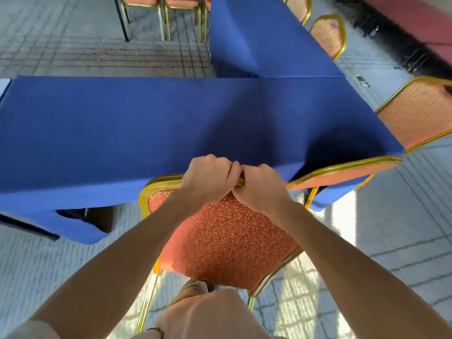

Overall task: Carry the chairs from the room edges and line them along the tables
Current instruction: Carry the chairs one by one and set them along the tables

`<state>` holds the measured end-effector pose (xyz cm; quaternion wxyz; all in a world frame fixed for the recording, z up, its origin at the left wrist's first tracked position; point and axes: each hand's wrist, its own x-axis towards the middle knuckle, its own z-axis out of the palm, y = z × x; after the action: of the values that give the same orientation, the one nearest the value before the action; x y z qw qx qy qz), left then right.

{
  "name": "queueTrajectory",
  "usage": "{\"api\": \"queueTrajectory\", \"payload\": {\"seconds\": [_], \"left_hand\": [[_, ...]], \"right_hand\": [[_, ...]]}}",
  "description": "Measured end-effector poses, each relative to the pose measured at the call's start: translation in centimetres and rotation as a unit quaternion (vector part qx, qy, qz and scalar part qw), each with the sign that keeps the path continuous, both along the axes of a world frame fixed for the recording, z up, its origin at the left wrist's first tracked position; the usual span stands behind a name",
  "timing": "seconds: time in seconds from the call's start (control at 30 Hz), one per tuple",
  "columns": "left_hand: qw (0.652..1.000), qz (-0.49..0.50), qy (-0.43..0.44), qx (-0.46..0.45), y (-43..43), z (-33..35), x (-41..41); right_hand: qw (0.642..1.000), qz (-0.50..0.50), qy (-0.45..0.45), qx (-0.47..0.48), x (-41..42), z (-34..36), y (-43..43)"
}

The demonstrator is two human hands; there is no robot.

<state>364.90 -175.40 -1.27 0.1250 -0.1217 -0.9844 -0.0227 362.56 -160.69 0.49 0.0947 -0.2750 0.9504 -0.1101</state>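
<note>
A gold-framed chair (227,238) with a red patterned back stands right in front of me, its seat side facing the near table in a blue cloth (122,133). My left hand (208,177) and my right hand (261,187) sit side by side, both shut on the top rail of the chair's back. To its right another chair (342,176) of the same kind is tucked under the table's corner. A third chair (420,113) stands past the corner.
A second blue-clothed table (256,37) runs away from me, meeting the near one. More chairs (327,33) stand along its right side and several at the far end (171,11). Patterned grey carpet (61,40) covers the floor. My knee and shoe show below.
</note>
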Motion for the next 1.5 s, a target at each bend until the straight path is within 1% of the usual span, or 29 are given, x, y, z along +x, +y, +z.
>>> {"api": "queueTrajectory", "payload": {"seconds": [0.07,0.17,0.3,0.4,0.47,0.53,0.63,0.73,0.83,0.9,1.0,1.07,1.17,1.27,1.37,1.43,1.5], "left_hand": [[1.0,0.013,-0.012,0.007,0.0,0.4,-2.7],[1.0,0.01,0.011,0.002,-0.3,1.1,-5.8],[0.999,0.016,0.027,-0.006,-0.3,1.3,-7.4],[0.999,0.028,0.03,0.012,0.3,1.3,-7.2],[0.996,0.048,0.039,0.065,1.2,0.9,-6.8],[0.99,0.07,0.039,0.115,2.4,0.0,-6.1],[0.987,0.101,0.025,0.122,4.6,-2.1,-4.8],[0.99,0.131,0.003,0.057,7.0,-4.5,-3.5],[0.985,0.169,-0.004,0.019,10.1,-7.0,-2.4],[0.979,0.198,-0.002,0.043,11.6,-7.6,-2.0],[0.974,0.211,-0.043,0.069,12.3,-8.1,-1.5],[0.963,0.242,-0.034,0.117,11.7,-8.3,-1.7],[0.963,0.217,-0.011,0.159,11.0,-7.7,-2.8],[0.961,0.204,-0.009,0.188,10.5,-6.7,-4.9],[0.959,0.199,-0.013,0.199,9.7,-5.8,-6.8],[0.965,0.179,0.015,0.189,9.3,-5.7,-7.5],[0.968,0.179,0.011,0.177,9.1,-5.7,-7.8]], "right_hand": [[1.0,0.005,-0.003,0.013,-2.8,0.4,-0.3],[1.0,0.014,0.009,0.025,-6.0,1.0,-0.6],[0.998,0.042,0.029,0.024,-8.5,1.2,-0.4],[0.996,0.065,0.052,0.028,-8.8,0.5,0.1],[0.994,0.087,0.061,0.034,-8.7,-0.3,0.8],[0.993,0.102,0.051,0.029,-8.3,-1.3,1.8],[0.991,0.126,0.026,0.023,-7.3,-3.0,3.7],[0.988,0.149,0.003,0.036,-6.6,-4.5,5.8],[0.983,0.175,-0.019,0.043,-6.3,-5.5,8.4],[0.982,0.185,-0.025,0.024,-6.4,-6.0,9.7],[0.977,0.211,-0.029,0.015,-6.7,-6.3,10.1],[0.972,0.232,-0.03,0.013,-7.1,-6.2,9.9],[0.97,0.237,-0.048,0.027,-8.6,-5.7,9.6],[0.971,0.227,-0.054,0.049,-10.8,-5.1,9.1],[0.973,0.216,-0.054,0.054,-12.6,-4.4,8.3],[0.975,0.209,-0.052,0.059,-13.1,-4.2,7.8],[0.975,0.205,-0.049,0.07,-13.3,-4.3,7.4]]}}
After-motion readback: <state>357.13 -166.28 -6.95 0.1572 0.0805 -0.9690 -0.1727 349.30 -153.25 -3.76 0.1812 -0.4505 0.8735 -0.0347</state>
